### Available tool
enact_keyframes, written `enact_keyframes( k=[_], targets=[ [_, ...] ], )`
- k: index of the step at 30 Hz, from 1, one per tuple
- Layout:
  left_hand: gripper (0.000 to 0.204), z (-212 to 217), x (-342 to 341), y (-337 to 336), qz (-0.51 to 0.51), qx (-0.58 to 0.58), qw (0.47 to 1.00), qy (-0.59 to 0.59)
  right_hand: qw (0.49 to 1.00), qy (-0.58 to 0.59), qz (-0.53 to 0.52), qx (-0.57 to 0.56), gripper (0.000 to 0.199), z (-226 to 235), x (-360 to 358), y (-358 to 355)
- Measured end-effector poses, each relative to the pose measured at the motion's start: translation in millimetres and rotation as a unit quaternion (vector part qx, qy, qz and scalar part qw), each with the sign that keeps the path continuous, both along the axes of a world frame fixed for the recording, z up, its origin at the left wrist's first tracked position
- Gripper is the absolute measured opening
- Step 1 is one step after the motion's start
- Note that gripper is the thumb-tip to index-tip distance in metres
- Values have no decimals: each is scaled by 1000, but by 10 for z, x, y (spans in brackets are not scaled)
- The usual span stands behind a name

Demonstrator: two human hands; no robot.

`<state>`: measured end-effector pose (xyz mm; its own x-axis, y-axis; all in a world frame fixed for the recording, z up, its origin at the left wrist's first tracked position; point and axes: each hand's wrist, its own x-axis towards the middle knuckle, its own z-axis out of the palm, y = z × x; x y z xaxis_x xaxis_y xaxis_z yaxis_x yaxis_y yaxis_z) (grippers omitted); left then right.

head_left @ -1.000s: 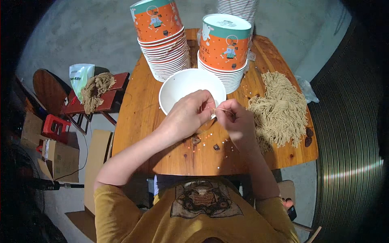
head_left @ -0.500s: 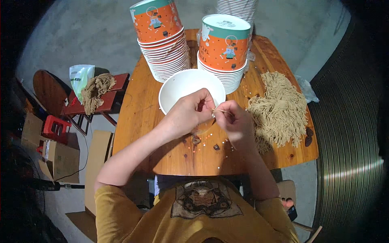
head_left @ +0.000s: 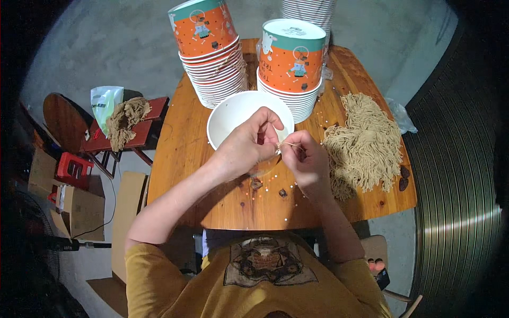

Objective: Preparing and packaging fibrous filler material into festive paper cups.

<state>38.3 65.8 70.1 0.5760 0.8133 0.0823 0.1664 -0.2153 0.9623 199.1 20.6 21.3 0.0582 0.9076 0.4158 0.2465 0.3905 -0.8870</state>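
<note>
My left hand (head_left: pixel 249 146) and my right hand (head_left: pixel 306 159) meet over the near edge of a white paper bowl (head_left: pixel 233 114) on the wooden table (head_left: pixel 185 159). Both pinch a thin tan string (head_left: pixel 289 143) stretched between their fingertips. A large heap of the same tan strings (head_left: pixel 363 146) lies just to the right of my right hand. Small dark pieces and tiny beads (head_left: pixel 268 191) are scattered on the table below my hands.
Two tall stacks of orange and teal paper bowls (head_left: pixel 209 50) (head_left: pixel 291 66) stand behind the white bowl, with a third white stack (head_left: pixel 307 10) farther back. A red stool (head_left: pixel 132 130) at the left carries a string bundle and a green bag. Cardboard boxes (head_left: pixel 79 206) sit on the floor.
Both hands stay at the bowl's edge. The fingers have shifted slightly on the string; nothing else has moved.
</note>
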Motion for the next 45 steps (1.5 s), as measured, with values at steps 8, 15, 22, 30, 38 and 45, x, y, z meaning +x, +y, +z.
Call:
enact_keyframes(
  k=[8, 15, 22, 30, 38, 45],
  targets=[
    [35, 6, -11, 43, 10, -67, 998, 2, 999, -19, -7, 43, 7, 0, -22, 9],
    [33, 40, 11, 21, 7, -92, 996, 9, 1000, 24, -10, 10, 7, -25, -20, 14],
    [31, 27, -6, 24, 4, -80, 997, 5, 981, -122, -77, 131, 18, 48, 41, -5],
    [29, -29, 18, 38, 8, -32, 999, 1, 917, -280, -77, 274, 25, 117, 137, 45],
    [29, -6, 28, -8, 41, -23, 999, 16, 896, -344, -70, 273, 25, 194, 184, 22],
    [31, -50, 16, -17, 24, 9, 999, 20, 877, -400, -67, 258, 25, 203, 177, 67]
  ],
)
